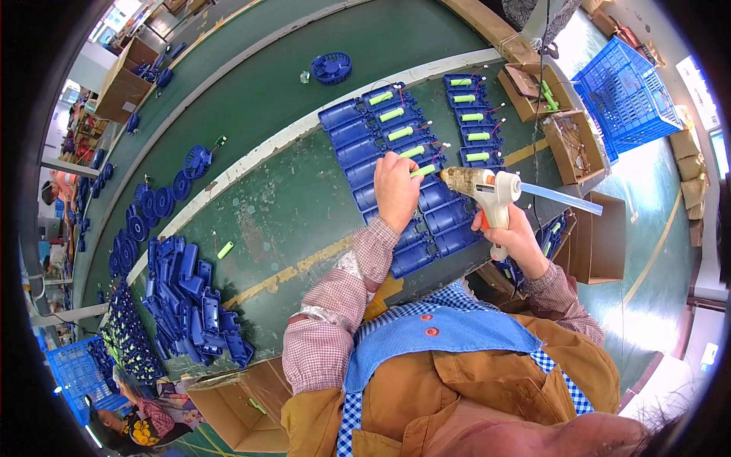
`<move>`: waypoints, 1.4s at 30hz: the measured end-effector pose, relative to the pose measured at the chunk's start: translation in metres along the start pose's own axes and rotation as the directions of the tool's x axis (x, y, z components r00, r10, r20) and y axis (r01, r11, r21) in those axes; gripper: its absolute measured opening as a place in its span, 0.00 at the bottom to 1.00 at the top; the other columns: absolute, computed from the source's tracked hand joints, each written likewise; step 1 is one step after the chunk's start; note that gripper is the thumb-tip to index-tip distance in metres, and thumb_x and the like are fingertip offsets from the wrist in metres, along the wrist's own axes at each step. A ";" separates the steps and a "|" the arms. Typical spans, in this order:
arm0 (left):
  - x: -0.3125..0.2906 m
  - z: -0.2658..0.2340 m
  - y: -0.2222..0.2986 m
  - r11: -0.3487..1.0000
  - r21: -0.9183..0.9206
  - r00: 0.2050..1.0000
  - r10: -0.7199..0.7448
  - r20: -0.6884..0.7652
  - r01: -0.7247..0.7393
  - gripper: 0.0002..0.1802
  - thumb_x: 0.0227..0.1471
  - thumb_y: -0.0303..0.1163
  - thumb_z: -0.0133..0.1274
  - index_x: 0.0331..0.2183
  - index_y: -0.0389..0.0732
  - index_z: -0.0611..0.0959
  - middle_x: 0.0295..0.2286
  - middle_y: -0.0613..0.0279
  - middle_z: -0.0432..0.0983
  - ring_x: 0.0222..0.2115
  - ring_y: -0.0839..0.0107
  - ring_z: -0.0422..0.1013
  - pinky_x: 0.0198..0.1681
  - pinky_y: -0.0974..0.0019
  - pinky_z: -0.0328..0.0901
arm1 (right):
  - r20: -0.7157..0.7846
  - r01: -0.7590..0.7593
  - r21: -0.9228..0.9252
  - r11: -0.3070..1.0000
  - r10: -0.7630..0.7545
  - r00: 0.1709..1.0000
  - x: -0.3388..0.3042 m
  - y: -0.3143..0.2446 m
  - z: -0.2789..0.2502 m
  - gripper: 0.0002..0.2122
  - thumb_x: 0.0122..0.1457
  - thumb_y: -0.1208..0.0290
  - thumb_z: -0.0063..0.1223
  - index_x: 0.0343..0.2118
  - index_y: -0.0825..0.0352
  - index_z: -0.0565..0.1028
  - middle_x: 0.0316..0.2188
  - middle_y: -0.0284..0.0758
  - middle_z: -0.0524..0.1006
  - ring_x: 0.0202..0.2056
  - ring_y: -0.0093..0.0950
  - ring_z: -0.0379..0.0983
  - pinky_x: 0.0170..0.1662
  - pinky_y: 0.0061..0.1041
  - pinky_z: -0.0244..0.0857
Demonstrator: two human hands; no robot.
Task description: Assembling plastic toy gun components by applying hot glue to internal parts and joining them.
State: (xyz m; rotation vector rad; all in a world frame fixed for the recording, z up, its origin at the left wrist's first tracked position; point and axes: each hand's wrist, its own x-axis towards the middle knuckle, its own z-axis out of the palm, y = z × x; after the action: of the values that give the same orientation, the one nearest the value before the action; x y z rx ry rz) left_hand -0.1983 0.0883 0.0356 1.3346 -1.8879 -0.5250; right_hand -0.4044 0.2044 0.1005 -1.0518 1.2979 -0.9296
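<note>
My right hand (515,238) is wrapped round the handle of a white hot glue gun (495,190), with a translucent glue stick (563,198) sticking out of its back. The gun's stained nozzle points left at a light-green cylindrical battery (423,171). My left hand (397,189) pinches the other end of that battery, over a blue plastic housing half. Blue housing halves (358,156) lie side by side in rows beneath both hands. Those farther up hold green batteries (400,133) with thin wires. Another row of blue housings (478,137) with batteries lies to the right.
Loose blue housings (190,297) are heaped at left, near a single green battery (225,250). Round blue fan parts (331,68) lie on the green belt beyond the pale rail. Cardboard boxes (601,236) and a blue crate (624,99) stand right. Another person (141,426) is at lower left.
</note>
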 end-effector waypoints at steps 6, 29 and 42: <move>-0.002 0.007 0.000 0.992 0.114 0.998 0.055 -0.012 -0.054 0.09 0.33 0.27 0.64 0.23 0.40 0.80 0.28 0.61 0.68 0.34 0.59 0.65 0.39 0.58 0.60 | 0.005 0.016 -0.044 0.999 -0.016 1.000 -0.004 -0.007 0.000 0.18 0.42 0.81 0.49 0.41 0.72 0.70 0.31 0.31 0.75 0.31 0.19 0.69 0.36 0.19 0.64; -0.011 -0.060 -0.003 0.999 0.036 0.986 0.028 -0.166 -0.022 0.11 0.36 0.24 0.61 0.28 0.39 0.79 0.30 0.55 0.69 0.36 0.55 0.66 0.41 0.58 0.62 | -0.007 0.063 0.035 0.997 -0.063 0.998 -0.005 0.000 0.004 0.22 0.42 0.79 0.48 0.45 0.74 0.68 0.32 0.33 0.75 0.34 0.21 0.69 0.39 0.18 0.62; -0.121 -0.256 -0.177 0.601 0.660 0.851 -0.067 -0.520 0.451 0.07 0.37 0.22 0.52 0.27 0.37 0.77 0.28 0.51 0.68 0.32 0.51 0.66 0.34 0.51 0.62 | 0.015 0.109 0.055 0.992 -0.110 0.994 0.002 0.006 0.006 0.25 0.42 0.75 0.45 0.48 0.75 0.67 0.37 0.38 0.75 0.38 0.26 0.70 0.44 0.24 0.64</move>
State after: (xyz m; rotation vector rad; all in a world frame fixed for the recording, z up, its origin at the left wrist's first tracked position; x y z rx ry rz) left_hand 0.1288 0.1575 0.0332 2.0949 -1.5330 0.5354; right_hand -0.3984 0.2044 0.0938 -1.0955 1.2027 -1.0303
